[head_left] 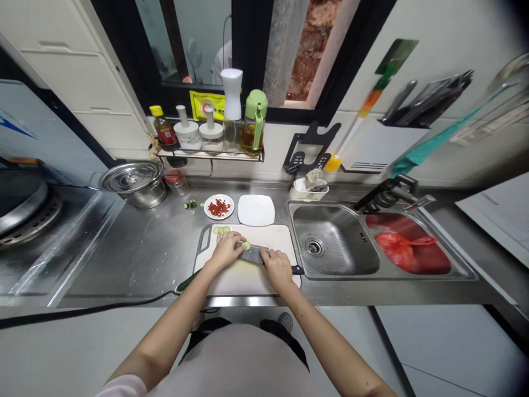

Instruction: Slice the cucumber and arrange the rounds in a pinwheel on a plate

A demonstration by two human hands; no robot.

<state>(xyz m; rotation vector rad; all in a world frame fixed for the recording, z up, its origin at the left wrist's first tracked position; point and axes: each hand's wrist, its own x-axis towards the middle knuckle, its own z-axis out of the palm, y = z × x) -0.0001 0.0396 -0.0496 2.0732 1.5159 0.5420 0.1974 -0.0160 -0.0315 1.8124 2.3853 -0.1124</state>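
Observation:
My right hand (278,268) is closed around a kitchen knife (253,254), with the thumb and forefinger at the back of its broad blade and the black handle end sticking out to the right. The blade points left over a white cutting board (231,282). My left hand (225,250) is at the blade's tip, its fingers bent and close together, touching a pale green cucumber slice (247,246) at the blade. More cucumber slices (222,229) lie at the board's top left. Partly hidden by my left forearm, a dark green cucumber piece (188,280) lies at the board's left edge.
Behind the board stand a plate of chopped red bits (206,209) and a white square plate (256,210). Cucumber trimmings (192,204) lie to their left, near a lidded steel pot (144,190). A sink (334,237) is at the right; bottles line a shelf (210,154) above.

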